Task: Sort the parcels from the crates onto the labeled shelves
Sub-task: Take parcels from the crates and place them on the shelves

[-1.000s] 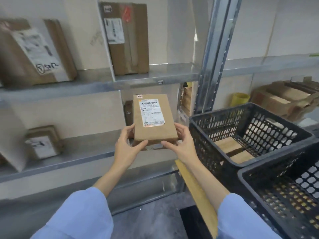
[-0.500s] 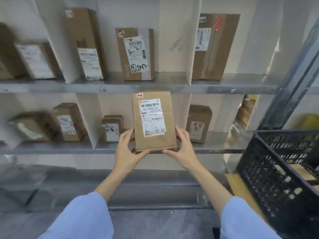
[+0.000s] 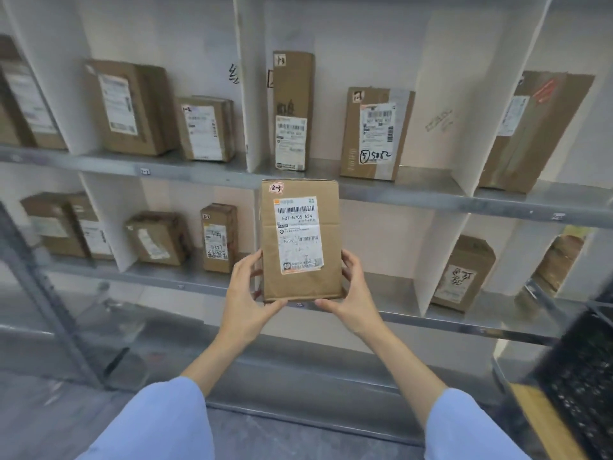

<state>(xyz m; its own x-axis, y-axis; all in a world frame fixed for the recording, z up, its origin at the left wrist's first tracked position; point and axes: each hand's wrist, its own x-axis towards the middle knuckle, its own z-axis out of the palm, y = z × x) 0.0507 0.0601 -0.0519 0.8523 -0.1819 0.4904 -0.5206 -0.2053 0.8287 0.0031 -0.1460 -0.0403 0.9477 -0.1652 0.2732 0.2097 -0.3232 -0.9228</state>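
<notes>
I hold a brown cardboard parcel [image 3: 300, 240] upright in front of the shelves, its white shipping label facing me and a small tag reading 2-3 at its top left. My left hand [image 3: 247, 293] grips its lower left edge and my right hand [image 3: 353, 290] grips its lower right edge, thumbs under the bottom. The parcel hangs level with the lower metal shelf [image 3: 391, 303], before a compartment between white dividers. A black crate [image 3: 577, 390] shows at the right edge.
The upper metal shelf [image 3: 414, 194] carries several labelled cardboard boxes between white dividers [image 3: 444, 127]. More boxes stand on the lower shelf, left and right of the held parcel. A grey upright post [image 3: 43, 290] runs down the left. Small number tags sit on the shelf edges.
My view has swung left, away from the crates and along the shelves. The parcel stays upright in both hands and now sits before a compartment further left.
</notes>
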